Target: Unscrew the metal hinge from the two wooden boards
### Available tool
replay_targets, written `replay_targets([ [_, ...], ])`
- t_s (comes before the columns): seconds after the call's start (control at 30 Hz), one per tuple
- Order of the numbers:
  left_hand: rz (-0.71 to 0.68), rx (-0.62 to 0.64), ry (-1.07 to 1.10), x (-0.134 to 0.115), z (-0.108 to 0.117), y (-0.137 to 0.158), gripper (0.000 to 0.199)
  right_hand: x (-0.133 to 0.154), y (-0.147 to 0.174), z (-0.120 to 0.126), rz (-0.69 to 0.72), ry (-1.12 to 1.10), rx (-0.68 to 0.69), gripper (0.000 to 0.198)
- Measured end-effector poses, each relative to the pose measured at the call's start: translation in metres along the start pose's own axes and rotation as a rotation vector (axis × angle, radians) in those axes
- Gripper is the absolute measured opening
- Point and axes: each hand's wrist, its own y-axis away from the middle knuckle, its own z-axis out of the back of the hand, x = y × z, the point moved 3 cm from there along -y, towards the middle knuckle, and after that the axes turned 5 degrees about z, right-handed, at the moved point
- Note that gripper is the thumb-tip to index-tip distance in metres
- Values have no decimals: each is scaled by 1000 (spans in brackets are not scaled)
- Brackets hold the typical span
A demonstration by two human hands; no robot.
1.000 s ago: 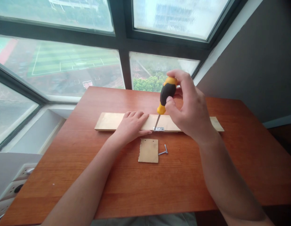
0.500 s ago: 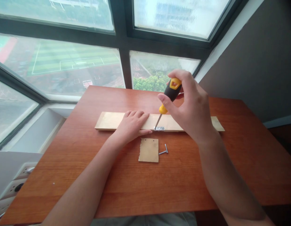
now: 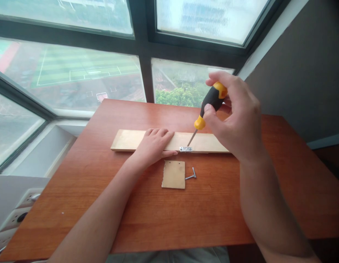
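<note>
My left hand (image 3: 153, 146) lies across a long pale wooden board (image 3: 129, 140), its fingers at the far edge and its thumb along the front edge, gripping it against the table. A small silver metal hinge (image 3: 185, 149) sits at the board's front edge, just right of that thumb. In my right hand (image 3: 237, 117) is a screwdriver (image 3: 212, 100) with a black and yellow handle, tilted with its shaft pointing down-left. Its tip is at or just above the hinge; contact cannot be made out. My right forearm covers the board's right end.
In front of the board lies a small square wooden piece (image 3: 173, 175) with two holes near its far edge. Two screws (image 3: 191, 174) rest beside it on the brown table (image 3: 142, 219). Windows (image 3: 89, 69) border the far side, and wall sockets (image 3: 18, 215) are at lower left.
My right hand and the screwdriver have moved up and to the right, and the tip has shifted from the hinge's left end toward its right. My left hand has stayed put.
</note>
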Motion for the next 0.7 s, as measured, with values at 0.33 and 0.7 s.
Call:
replay_targets([
  [0.33, -3, -10, -12, 2, -2, 0, 68, -11, 0, 2, 6, 30, 29, 44],
  [0.7, -1, -6, 3, 1, -1, 0, 67, -11, 1, 0, -14, 12, 42, 45],
])
